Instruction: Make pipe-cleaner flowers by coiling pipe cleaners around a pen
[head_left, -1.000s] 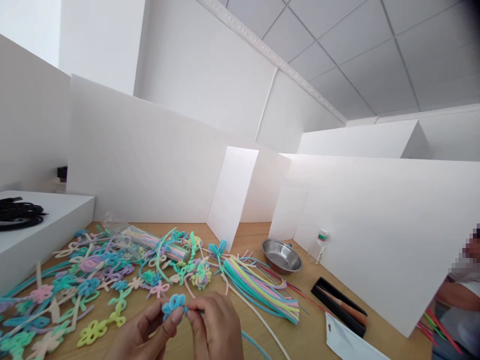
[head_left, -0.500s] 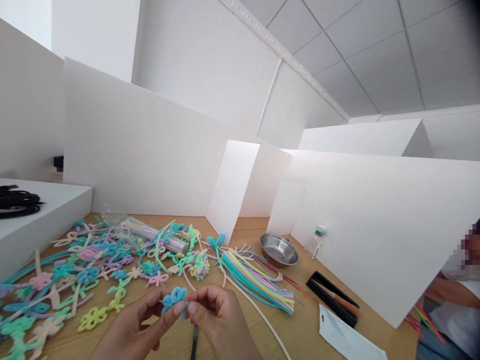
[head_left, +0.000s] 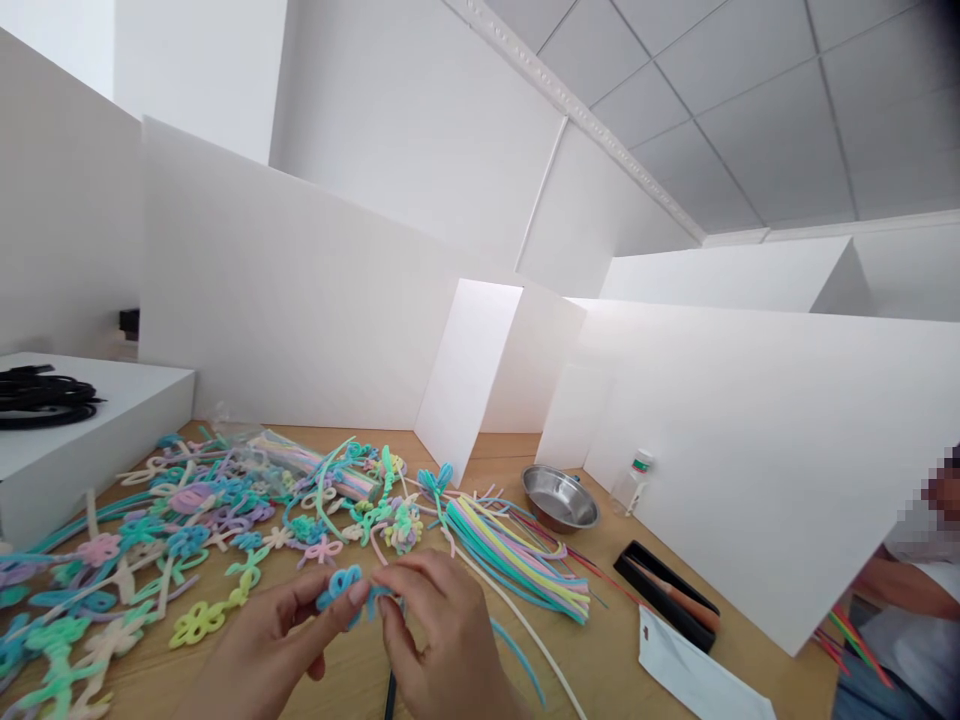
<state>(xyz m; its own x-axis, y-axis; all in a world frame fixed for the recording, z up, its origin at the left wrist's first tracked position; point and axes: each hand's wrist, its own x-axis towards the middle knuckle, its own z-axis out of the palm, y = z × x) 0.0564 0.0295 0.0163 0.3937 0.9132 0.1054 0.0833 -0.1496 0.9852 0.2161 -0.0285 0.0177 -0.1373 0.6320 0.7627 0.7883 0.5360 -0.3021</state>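
Note:
A blue pipe cleaner (head_left: 345, 590), bent into small loops, is pinched between the thumb and fingers of my left hand (head_left: 281, 635). My right hand (head_left: 439, 625) is closed on the same pipe cleaner just to the right of the loops, its thumb and fingertips pressed together. A loose blue length (head_left: 523, 662) curves out on the far side of my right wrist; whether it joins the held piece is hidden. Below and between my hands, a dark pen-like stick (head_left: 390, 695) shows in part on the table.
Many finished pipe-cleaner flowers (head_left: 196, 622) lie heaped at left, near a plastic bag of pipe cleaners (head_left: 292, 452). A loose bundle (head_left: 517, 560), steel bowl (head_left: 561, 498), clear bottle (head_left: 634, 485), black case (head_left: 667, 597) and white pouch (head_left: 697, 670) lie rightward. White panels (head_left: 300, 310) stand behind.
My right hand has turned, its fingers now folded over the pipe cleaner beside the loops. A curved blue length has come into sight right of my wrist. The view has shifted slightly.

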